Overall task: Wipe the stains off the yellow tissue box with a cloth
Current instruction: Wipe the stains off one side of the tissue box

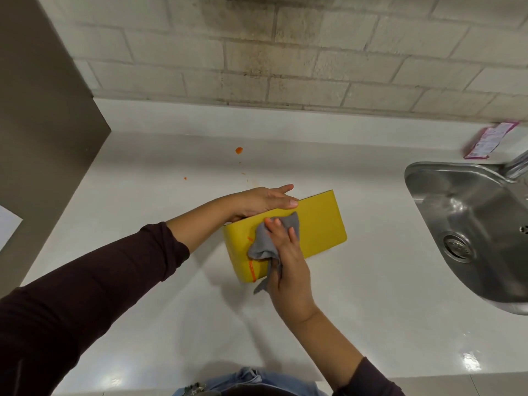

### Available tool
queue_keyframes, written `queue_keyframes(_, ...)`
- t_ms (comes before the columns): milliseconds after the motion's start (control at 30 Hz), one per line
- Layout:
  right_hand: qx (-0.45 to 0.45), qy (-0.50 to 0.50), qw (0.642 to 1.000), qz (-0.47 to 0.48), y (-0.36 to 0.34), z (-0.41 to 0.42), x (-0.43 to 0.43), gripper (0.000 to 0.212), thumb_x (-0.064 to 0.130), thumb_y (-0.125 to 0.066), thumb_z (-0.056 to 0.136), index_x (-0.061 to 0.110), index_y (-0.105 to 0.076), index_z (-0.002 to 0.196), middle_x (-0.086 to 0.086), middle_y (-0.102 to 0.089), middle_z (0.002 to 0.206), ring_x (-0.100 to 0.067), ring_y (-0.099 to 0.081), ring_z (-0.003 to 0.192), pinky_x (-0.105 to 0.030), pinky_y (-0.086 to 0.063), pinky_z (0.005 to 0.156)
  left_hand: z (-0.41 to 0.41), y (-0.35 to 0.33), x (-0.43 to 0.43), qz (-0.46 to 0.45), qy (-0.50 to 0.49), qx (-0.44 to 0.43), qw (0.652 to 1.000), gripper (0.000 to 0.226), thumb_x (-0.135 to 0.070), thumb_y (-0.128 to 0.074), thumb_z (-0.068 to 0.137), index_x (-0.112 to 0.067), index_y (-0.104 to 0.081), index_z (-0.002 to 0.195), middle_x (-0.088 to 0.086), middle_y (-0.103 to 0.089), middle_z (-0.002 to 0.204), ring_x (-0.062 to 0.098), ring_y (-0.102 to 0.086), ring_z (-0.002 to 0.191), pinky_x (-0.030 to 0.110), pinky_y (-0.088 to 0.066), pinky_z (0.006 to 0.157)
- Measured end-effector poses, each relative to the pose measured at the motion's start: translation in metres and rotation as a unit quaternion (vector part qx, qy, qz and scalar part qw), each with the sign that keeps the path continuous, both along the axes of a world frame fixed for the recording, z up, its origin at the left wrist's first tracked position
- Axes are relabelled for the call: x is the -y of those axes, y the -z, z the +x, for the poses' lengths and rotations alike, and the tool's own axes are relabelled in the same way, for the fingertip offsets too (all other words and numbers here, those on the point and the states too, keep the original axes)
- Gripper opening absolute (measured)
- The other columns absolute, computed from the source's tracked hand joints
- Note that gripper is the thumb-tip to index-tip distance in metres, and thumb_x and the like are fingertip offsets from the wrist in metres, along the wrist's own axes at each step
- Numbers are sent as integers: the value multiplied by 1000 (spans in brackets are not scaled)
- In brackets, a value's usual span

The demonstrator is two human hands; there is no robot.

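Observation:
The yellow tissue box lies on the white counter in the middle of the view. My left hand grips its far upper edge and steadies it. My right hand presses a grey cloth flat against the box's near face. An orange streak runs down the box's lower left corner, and a small orange mark shows just left of the cloth.
A steel sink with a tap sits at the right. A pink packet lies behind it by the brick wall. Orange spots dot the counter behind the box. A brown cabinet side stands on the left.

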State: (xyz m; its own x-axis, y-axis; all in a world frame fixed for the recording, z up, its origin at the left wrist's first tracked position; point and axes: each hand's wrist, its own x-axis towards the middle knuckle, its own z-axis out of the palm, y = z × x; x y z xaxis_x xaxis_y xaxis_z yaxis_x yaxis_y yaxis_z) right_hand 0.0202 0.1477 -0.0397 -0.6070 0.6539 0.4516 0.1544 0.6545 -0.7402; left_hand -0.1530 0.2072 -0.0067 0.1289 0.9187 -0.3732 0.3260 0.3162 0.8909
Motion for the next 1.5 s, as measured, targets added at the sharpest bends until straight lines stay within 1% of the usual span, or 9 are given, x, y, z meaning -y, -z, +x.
queue_keyframes(200,103,-119,976,153,5,28,-26,51,0,-42,85,8,-36,135,-11,-36,144,-19,-24,139,-33,-12,118,2,-1,3,-13,10,5,1000,59,-54,-55,80,-32,-45,134,-18,-30,150,4,-36,131,23,-26,102)
queue_keyframes(433,-33,58,997,-23,-3,-6,-2,55,3,-34,85,12,-37,139,4,-42,141,-14,-32,137,-28,-12,118,4,-4,2,-3,-10,-22,1000,56,-50,-56,82,-32,-43,134,-14,-35,149,7,-36,132,21,-27,100)
queue_keyframes(500,-25,37,999,-24,-5,-14,7,56,1,-33,85,12,-35,140,9,-39,143,-12,-28,139,-27,-11,118,4,-4,3,1,-4,-15,1000,49,-48,-56,84,-30,-51,129,-17,-28,151,1,-35,129,18,-25,97)
queue_keyframes(600,35,-48,998,35,-7,-12,10,56,0,-36,83,12,-36,138,3,-38,144,-7,-23,140,-24,-9,117,2,-4,3,2,-1,-22,1000,51,-50,-55,83,-32,-49,130,-15,-28,151,7,-31,136,22,-22,103)
queue_keyframes(733,74,-124,983,117,-7,8,-10,49,3,-41,84,8,-40,133,-6,-40,140,-17,-31,135,-26,-15,117,1,-3,2,5,10,-42,999,50,-53,-52,83,-30,-53,127,-14,-22,154,11,-25,140,30,-16,114)
queue_keyframes(967,17,6,1000,17,-11,-13,0,56,0,-36,79,5,-45,134,0,-45,137,-9,-31,135,-25,-15,117,0,-5,0,1,-5,-56,998,54,-51,-50,85,-26,-47,133,-10,-24,154,12,-25,140,28,-17,110)
queue_keyframes(1200,120,-118,974,152,-7,-4,3,45,4,-35,87,4,-50,130,-6,-40,142,-19,-27,138,-34,-16,116,-1,-4,1,-8,1,-54,999,53,-49,-50,86,-22,-49,132,-3,-36,150,11,-29,137,20,-16,101)
queue_keyframes(1400,155,-183,954,178,-6,11,-2,38,2,-33,92,1,-59,120,-11,-52,136,-17,-33,135,-33,-20,115,-3,-9,3,-9,-5,-64,998,52,-53,-50,84,-25,-53,128,-5,-45,144,0,-39,117,14,-24,91)
queue_keyframes(1500,169,-210,946,182,-3,22,0,44,8,-20,100,2,-57,123,-9,-50,137,-18,-33,134,-33,-19,115,-2,-11,5,-13,-8,-62,998,50,-55,-50,83,-28,-54,126,-6,-48,141,-1,-42,113,13,-28,86)
